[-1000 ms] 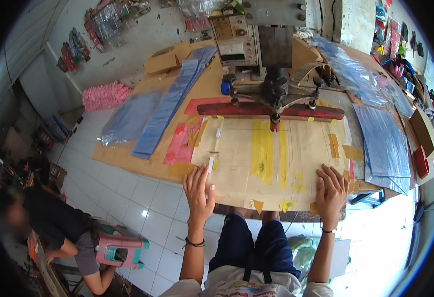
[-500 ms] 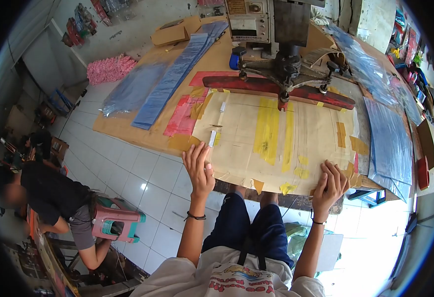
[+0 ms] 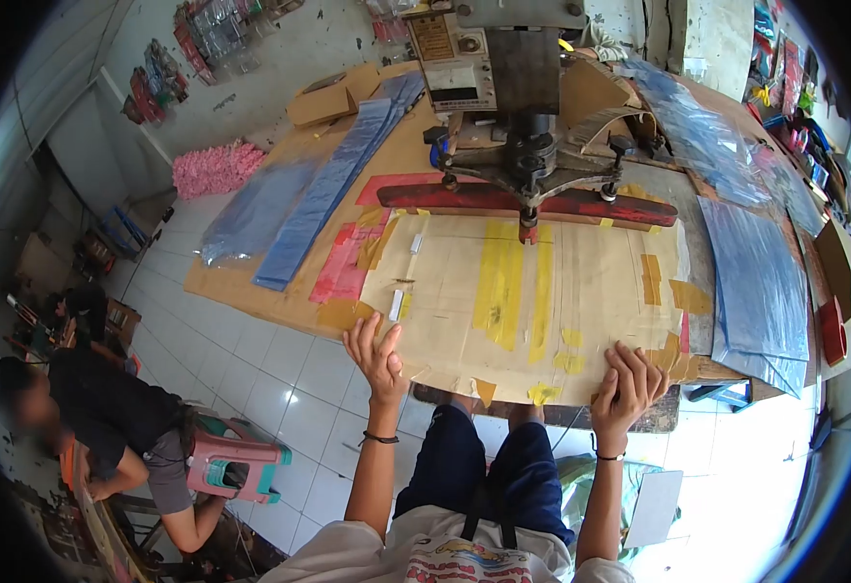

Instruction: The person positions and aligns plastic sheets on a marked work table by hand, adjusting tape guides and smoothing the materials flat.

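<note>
A tan work board [image 3: 435, 350], patched with yellow, brown and red tape, lies before me on the table. At its front left corner is my left hand [image 3: 377, 361], fingers apart and resting on the edge near a small white strip [image 3: 396, 304]. My right hand [image 3: 629, 386] lies over the front right edge, fingers bent a little and spread. Neither hand shows a grip around anything; whether a thin clear sheet lies under the fingers, I cannot tell. Across the board's back runs a long dark red press bar [image 3: 464, 202], hung from a metal press head [image 3: 532, 155].
Blue plastic sheets lie left [image 3: 323, 194] and right [image 3: 756, 282]. A cardboard box [image 3: 333, 94] sits behind, and a pink pile [image 3: 217, 167] lies beyond the table's left side. A co-worker [image 3: 115, 408] bends near a pink and green stool [image 3: 236, 462] at lower left.
My view has shifted, so the board and press appear lower and further left. Both hands remain at the front edge; the left fingers look more bent and spread.
</note>
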A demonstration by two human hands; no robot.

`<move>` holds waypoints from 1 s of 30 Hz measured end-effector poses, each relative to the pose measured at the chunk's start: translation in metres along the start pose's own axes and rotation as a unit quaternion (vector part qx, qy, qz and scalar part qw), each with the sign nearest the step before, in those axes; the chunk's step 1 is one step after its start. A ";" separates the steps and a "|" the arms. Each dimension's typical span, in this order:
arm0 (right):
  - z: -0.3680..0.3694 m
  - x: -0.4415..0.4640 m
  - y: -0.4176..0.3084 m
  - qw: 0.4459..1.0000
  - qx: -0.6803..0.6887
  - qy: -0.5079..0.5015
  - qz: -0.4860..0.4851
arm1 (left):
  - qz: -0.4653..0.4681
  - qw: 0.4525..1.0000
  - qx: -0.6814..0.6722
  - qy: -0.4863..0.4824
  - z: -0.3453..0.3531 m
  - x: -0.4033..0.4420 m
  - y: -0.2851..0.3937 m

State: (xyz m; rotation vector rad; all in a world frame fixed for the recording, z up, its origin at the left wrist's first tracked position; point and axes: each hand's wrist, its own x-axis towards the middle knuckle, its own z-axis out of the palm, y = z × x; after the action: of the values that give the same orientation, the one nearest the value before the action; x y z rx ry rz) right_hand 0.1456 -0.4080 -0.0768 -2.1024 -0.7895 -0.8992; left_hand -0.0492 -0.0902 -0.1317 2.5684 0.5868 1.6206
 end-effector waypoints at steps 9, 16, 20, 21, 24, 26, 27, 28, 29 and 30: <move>-0.003 -0.004 0.003 1.000 0.019 -0.016 0.005 | -0.017 0.999 0.000 0.050 0.011 -0.001 0.002; -0.002 -0.006 0.007 1.000 0.007 -0.019 -0.005 | 0.011 0.997 0.022 0.066 0.013 0.006 0.006; -0.004 -0.006 0.008 1.000 0.017 -0.025 -0.006 | 0.019 0.998 0.019 0.062 0.011 0.005 0.006; -0.004 -0.006 0.008 1.000 0.019 -0.023 -0.005 | 0.020 0.998 0.018 0.063 0.012 0.005 0.006; -0.004 -0.005 0.008 0.999 0.025 -0.020 -0.004 | 0.024 0.997 0.018 0.065 0.012 0.007 0.008; -0.004 -0.006 0.007 0.999 0.028 -0.021 -0.002 | 0.029 0.997 0.023 0.068 0.012 0.007 0.008; -0.005 -0.006 0.008 0.999 0.030 -0.022 -0.003 | 0.032 0.997 0.024 0.065 0.012 0.007 0.007; -0.005 -0.006 0.008 0.999 0.032 -0.023 -0.003 | 0.035 0.997 0.025 0.064 0.012 0.008 0.006; -0.005 -0.006 0.008 0.999 0.034 -0.026 -0.005 | 0.039 0.997 0.026 0.063 0.012 0.008 0.006; -0.006 -0.006 0.008 0.999 0.036 -0.028 -0.006 | 0.038 0.997 0.025 0.063 0.012 0.009 0.006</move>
State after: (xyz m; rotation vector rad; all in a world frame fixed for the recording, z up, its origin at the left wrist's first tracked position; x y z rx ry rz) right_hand 0.1460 -0.4188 -0.0814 -2.0692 -0.8531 -0.8091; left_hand -0.0336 -0.0913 -0.1282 2.5674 0.5513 1.8248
